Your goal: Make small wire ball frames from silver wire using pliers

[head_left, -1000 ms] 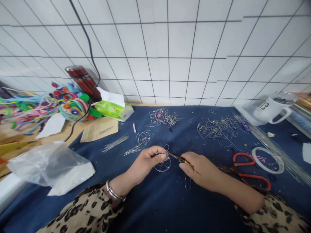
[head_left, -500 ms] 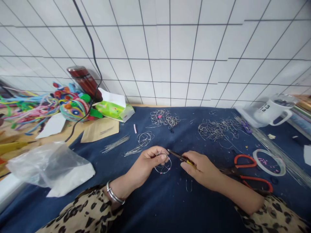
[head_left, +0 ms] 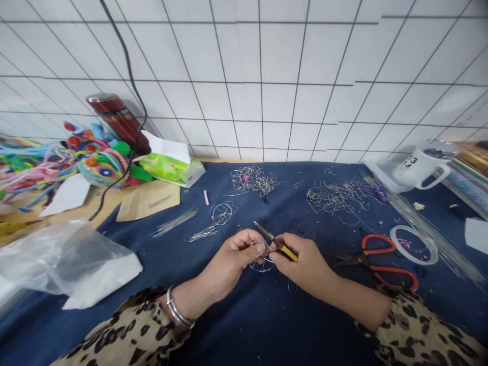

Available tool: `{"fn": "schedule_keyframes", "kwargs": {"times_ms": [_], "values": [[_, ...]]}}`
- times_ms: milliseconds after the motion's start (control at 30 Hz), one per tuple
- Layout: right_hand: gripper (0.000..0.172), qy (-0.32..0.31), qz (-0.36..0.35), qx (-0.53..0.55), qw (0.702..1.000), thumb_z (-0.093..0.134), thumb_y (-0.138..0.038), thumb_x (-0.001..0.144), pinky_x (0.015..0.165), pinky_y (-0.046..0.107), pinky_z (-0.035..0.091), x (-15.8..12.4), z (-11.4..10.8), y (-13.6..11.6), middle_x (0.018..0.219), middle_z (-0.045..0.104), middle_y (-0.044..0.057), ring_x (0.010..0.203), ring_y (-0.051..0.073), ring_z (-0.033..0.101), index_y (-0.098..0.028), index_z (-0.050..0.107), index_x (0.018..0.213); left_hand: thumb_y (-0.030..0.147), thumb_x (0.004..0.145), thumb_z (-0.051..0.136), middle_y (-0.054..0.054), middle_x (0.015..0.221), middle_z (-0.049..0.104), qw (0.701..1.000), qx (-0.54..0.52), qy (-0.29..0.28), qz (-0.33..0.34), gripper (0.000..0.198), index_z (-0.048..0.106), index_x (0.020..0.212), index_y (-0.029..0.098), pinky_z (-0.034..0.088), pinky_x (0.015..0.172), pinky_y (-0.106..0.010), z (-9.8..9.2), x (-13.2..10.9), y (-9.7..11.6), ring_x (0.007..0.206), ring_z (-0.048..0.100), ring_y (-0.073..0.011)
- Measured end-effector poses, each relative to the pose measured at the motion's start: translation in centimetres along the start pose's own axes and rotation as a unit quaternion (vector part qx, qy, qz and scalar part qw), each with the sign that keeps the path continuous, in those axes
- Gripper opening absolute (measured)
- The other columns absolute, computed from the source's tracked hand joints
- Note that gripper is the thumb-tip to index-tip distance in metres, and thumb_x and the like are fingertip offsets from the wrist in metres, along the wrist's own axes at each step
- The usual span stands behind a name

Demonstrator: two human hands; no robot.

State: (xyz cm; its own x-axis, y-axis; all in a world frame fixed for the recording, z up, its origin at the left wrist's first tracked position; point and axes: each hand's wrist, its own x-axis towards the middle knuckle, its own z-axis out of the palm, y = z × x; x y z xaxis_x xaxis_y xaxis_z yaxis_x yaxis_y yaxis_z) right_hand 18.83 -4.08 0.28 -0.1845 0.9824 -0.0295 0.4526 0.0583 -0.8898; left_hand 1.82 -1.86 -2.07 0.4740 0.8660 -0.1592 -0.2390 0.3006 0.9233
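Note:
My left hand (head_left: 244,251) pinches a round wire ring (head_left: 263,269) with small pink beads between thumb and fingers. Yellow-handled pliers (head_left: 286,251) lie in my right hand (head_left: 299,259), their dark jaws pointing up and left past the left fingertips. The right thumb and fingertips are at the ring's right edge; whether they also grip its wire I cannot tell. Just beyond the left hand lie a loose wire coil (head_left: 223,213) and a small bundle of short wires (head_left: 204,233). A bent piece of wire (head_left: 292,285) rests under the right hand.
Orange-handled scissors (head_left: 377,244) and a round clear dish (head_left: 396,233) of pink beads are at right. Tangled wire (head_left: 335,197) and beaded wire (head_left: 247,179) lie farther back. A mug (head_left: 423,165) stands back right; a plastic bag (head_left: 95,259) is at left.
My right hand has moved left with the pliers, up to the ring and the left fingers. The ring has turned a little in the left hand. The whole view has shifted slightly.

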Motion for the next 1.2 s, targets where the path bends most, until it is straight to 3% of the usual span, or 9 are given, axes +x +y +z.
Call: {"fn": "schedule_keyframes", "kwargs": {"times_ms": [200,400,600,1200], "values": [[0.010,-0.014,0.017,0.034,0.999,0.055,-0.026,0.076,0.056,0.021,0.037,-0.21,-0.07,0.48,0.066,0.053,-0.004,0.059,0.009,0.046,-0.017,0.058,0.080,0.019,0.082,0.061,-0.002,0.085,0.063,0.998,0.037,-0.012,0.042,0.009,0.061,0.091,0.016,0.043,0.075,-0.026,-0.25,0.18,0.03,0.079,0.056,-0.0125],[0.010,-0.032,0.017,0.031,0.999,0.053,-0.026,0.078,0.057,0.021,0.036,-0.15,-0.03,0.70,0.066,0.051,-0.004,0.060,0.009,0.045,-0.018,0.057,0.080,0.021,0.082,0.060,-0.004,0.087,0.065,0.992,0.105,-0.013,0.072,0.008,0.065,0.086,0.016,0.043,0.078,-0.027,-0.47,0.12,0.14,0.083,0.057,-0.0149],[0.008,-0.036,0.018,0.033,0.999,0.051,-0.025,0.079,0.057,0.020,0.036,-0.03,0.02,0.88,0.065,0.049,-0.005,0.059,0.009,0.043,-0.018,0.055,0.080,0.025,0.085,0.057,-0.004,0.079,0.062,0.992,0.112,0.015,0.051,0.013,0.063,0.082,0.014,0.041,0.072,-0.027,-0.81,0.15,0.12,0.075,0.053,-0.0139],[0.009,-0.057,0.038,0.079,0.995,0.049,-0.026,0.082,0.055,0.020,0.035,0.11,-0.36,1.03,0.063,0.043,-0.005,0.058,0.008,0.039,-0.018,0.050,0.077,0.026,0.082,0.058,-0.003,0.074,0.059,0.997,0.064,0.029,0.013,0.014,0.065,0.077,0.014,0.039,0.071,-0.027,-0.95,0.32,0.76,0.072,0.050,-0.0145]]}}
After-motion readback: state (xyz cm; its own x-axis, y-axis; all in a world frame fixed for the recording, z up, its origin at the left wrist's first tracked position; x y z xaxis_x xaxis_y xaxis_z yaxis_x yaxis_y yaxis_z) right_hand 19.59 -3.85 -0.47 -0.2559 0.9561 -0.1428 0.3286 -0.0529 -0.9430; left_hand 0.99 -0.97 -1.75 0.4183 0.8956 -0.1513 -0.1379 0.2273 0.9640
